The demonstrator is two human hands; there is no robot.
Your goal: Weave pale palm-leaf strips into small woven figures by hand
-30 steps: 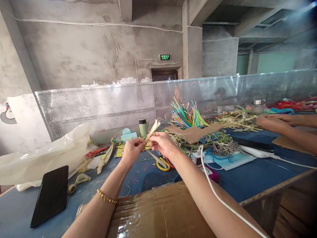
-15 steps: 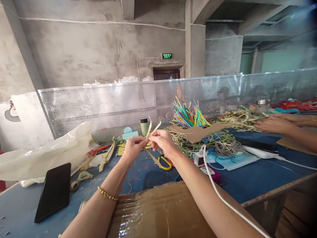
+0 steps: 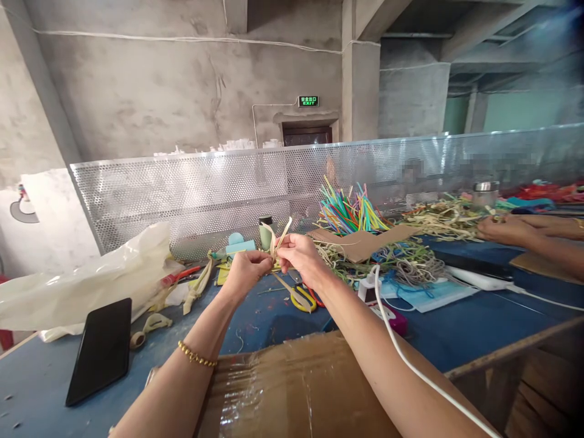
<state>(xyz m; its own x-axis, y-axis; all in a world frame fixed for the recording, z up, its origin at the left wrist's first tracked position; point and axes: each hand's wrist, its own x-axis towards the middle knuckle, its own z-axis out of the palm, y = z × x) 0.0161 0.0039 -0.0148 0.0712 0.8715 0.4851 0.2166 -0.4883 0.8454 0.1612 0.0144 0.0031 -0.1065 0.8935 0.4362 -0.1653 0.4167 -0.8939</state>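
Pale straw-coloured strips (image 3: 283, 229) are pinched between my two hands, with their pointed ends fanning upward and one strip hanging down toward the table. My left hand (image 3: 249, 269) holds them low, thumb against fingers. Close beside it, my right hand (image 3: 298, 258) grips the same strips with curled fingers; the exact hold is partly hidden. Below the hands lie yellow-handled scissors (image 3: 303, 300) on the blue table (image 3: 255, 331). A green bottle with a black lid (image 3: 265, 234) stands just behind the strips.
A cardboard box (image 3: 292, 389) sits in front of me. Left are a black phone (image 3: 101, 350) and plastic sheeting (image 3: 114, 274). Right are colourful stems (image 3: 349, 210), tangled strands (image 3: 415, 264), a blue mask (image 3: 440, 295) and a white cable (image 3: 387, 334). A co-worker's hands (image 3: 515, 231) work at far right.
The strips have turned slightly between my fingers, and the hanging strip has swung right, across the scissors handle. The co-worker's hands have shifted a little to the right.
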